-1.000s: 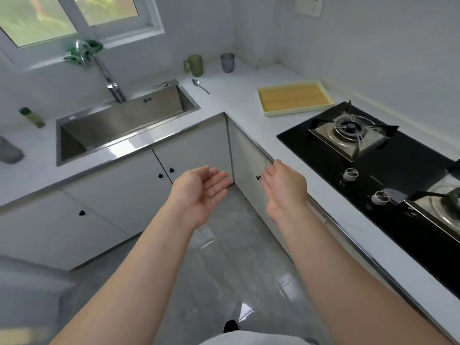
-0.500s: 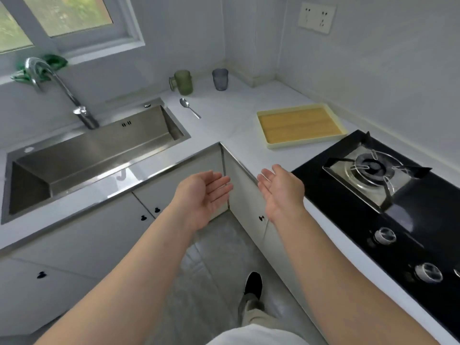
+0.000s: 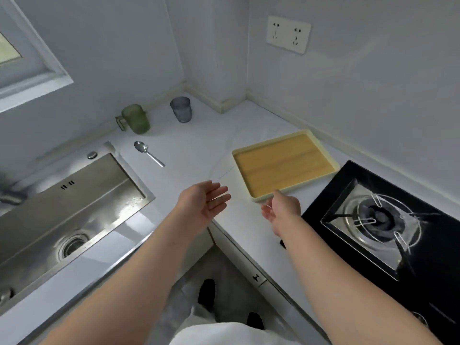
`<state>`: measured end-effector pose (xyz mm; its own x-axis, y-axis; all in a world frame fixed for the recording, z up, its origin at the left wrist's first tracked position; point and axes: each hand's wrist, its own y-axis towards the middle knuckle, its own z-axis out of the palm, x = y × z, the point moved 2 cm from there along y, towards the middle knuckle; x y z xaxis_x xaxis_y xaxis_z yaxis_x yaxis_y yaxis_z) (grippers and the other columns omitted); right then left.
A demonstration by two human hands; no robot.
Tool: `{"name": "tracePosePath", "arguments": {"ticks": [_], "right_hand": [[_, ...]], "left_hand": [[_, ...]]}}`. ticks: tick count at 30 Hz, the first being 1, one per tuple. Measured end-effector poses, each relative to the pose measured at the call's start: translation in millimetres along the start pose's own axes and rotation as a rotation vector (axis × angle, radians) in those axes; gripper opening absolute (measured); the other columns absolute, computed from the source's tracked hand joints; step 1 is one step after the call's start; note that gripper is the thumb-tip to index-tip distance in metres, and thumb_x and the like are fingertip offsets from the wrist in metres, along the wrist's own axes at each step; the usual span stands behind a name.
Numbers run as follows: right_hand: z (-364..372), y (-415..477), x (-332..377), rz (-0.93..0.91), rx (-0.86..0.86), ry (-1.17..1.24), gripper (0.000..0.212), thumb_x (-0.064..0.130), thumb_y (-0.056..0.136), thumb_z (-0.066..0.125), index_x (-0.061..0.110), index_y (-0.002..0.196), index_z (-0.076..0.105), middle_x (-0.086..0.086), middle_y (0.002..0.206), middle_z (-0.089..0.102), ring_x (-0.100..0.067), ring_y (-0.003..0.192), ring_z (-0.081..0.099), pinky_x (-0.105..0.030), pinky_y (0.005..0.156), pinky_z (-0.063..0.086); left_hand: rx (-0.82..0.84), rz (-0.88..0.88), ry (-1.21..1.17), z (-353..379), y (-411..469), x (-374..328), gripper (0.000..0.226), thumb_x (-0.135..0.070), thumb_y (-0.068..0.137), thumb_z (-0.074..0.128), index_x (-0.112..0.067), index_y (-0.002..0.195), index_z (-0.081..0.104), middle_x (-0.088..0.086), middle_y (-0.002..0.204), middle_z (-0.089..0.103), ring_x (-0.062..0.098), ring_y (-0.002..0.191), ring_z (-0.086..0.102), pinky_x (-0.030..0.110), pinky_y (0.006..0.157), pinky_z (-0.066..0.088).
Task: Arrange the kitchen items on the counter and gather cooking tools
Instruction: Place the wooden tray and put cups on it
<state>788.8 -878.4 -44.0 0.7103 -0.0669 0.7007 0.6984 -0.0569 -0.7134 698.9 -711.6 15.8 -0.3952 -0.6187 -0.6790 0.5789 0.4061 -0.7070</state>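
**Corner counter, both hands empty, tray nearest**

Head view: white L-shaped counter [image 3: 199, 155] ran into a corner of pale walls, wall socket [image 3: 288, 34] upper right, window edge upper left. Steel sink [image 3: 62, 207] sat lower left, black gas hob [image 3: 378, 220] lower right.

Items on the counter:
- tray [image 3: 285, 163], centre right, wood-coloured base with a pale raised rim, nothing on it, its right corner just beside the hob
- spoon [image 3: 148, 153], left of centre, lying flat, bowl toward the back wall
- green mug [image 3: 135, 118] and grey cup [image 3: 181, 109], upper centre, upright, near each other against the back wall

Left hand [image 3: 202, 206] was held open, fingers spread, palm turned inward, holding nothing, over the counter edge. Right hand [image 3: 282, 210] was also open and empty, thumb just at the tray's near rim; contact couldn't be confirmed.

Handling guess: tray looks stiff and light, best taken by the rim on two opposite sides. Spoon is thin, flat and probably slippery on the smooth top; pinch the handle end. Cup looks glassy, so possibly fragile; wrap around the body. Mug has a handle on its left side.
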Motion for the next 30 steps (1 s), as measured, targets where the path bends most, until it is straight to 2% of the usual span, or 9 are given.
{"name": "tracePosePath", "arguments": {"ticks": [5, 9, 14, 17, 20, 27, 30], "right_hand": [[10.4, 47.0, 12.5, 0.003, -0.046, -0.347, 0.026, 0.032, 0.102, 0.045, 0.008, 0.105, 0.055, -0.012, 0.092, 0.065, -0.027, 0.072, 0.068, -0.039, 0.075, 0.061], [33.9, 67.2, 21.0, 0.069, -0.123, -0.537, 0.027, 0.033, 0.101, 0.040, 0.009, 0.099, 0.054, -0.013, 0.091, 0.063, -0.028, 0.069, 0.064, -0.034, 0.068, 0.057], [61.4, 84.4, 24.7, 0.177, -0.230, -0.602, 0.026, 0.028, 0.099, 0.040, 0.007, 0.098, 0.056, -0.015, 0.093, 0.063, -0.031, 0.069, 0.065, -0.034, 0.065, 0.057], [69.6, 90.4, 25.8, 0.157, -0.303, -0.682, 0.019, 0.016, 0.096, 0.041, 0.008, 0.086, 0.055, -0.014, 0.093, 0.062, -0.031, 0.080, 0.069, -0.035, 0.068, 0.058], [69.7, 97.5, 21.6, 0.188, -0.339, -0.710, 0.018, 0.007, 0.091, 0.040, 0.006, 0.084, 0.057, -0.014, 0.089, 0.065, -0.029, 0.078, 0.069, -0.032, 0.065, 0.055], [72.7, 108.1, 17.6, 0.220, -0.383, -0.653, 0.022, 0.005, 0.094, 0.039, 0.005, 0.077, 0.053, -0.014, 0.079, 0.062, -0.029, 0.073, 0.063, -0.032, 0.062, 0.050], [72.6, 105.8, 21.4, 0.184, -0.399, -0.602, 0.024, 0.009, 0.096, 0.039, 0.006, 0.078, 0.054, -0.015, 0.086, 0.064, -0.030, 0.080, 0.066, -0.032, 0.064, 0.051]], "left_hand": [[0.061, -0.116, 0.152, 21.5, 78.8, -22.5, 0.027, -0.018, 0.103, 0.046, 0.003, 0.115, 0.059, 0.018, 0.107, 0.071, 0.033, 0.094, 0.070, 0.041, 0.079, 0.055], [0.138, -0.195, 0.315, 29.8, 129.3, -46.1, 0.025, -0.015, 0.103, 0.047, 0.005, 0.115, 0.058, 0.019, 0.108, 0.069, 0.034, 0.094, 0.069, 0.043, 0.085, 0.055], [0.242, -0.250, 0.429, 38.3, 169.3, -75.9, 0.025, -0.016, 0.102, 0.049, 0.003, 0.116, 0.057, 0.017, 0.108, 0.069, 0.033, 0.096, 0.069, 0.041, 0.087, 0.054], [0.286, -0.286, 0.479, 42.0, 186.8, -83.0, 0.025, -0.016, 0.102, 0.050, 0.003, 0.118, 0.056, 0.017, 0.110, 0.068, 0.033, 0.097, 0.069, 0.041, 0.089, 0.054], [0.311, -0.317, 0.516, 44.0, 199.1, -85.6, 0.025, -0.017, 0.102, 0.051, 0.003, 0.117, 0.056, 0.017, 0.111, 0.067, 0.033, 0.098, 0.068, 0.041, 0.090, 0.054], [0.319, -0.364, 0.587, 51.3, 219.6, -90.8, 0.026, -0.018, 0.101, 0.052, 0.002, 0.117, 0.055, 0.017, 0.111, 0.067, 0.032, 0.098, 0.068, 0.040, 0.086, 0.054], [0.310, -0.366, 0.616, 58.6, 226.4, -90.2, 0.028, -0.018, 0.100, 0.053, 0.003, 0.119, 0.053, 0.018, 0.112, 0.064, 0.033, 0.097, 0.067, 0.040, 0.087, 0.053]]}}
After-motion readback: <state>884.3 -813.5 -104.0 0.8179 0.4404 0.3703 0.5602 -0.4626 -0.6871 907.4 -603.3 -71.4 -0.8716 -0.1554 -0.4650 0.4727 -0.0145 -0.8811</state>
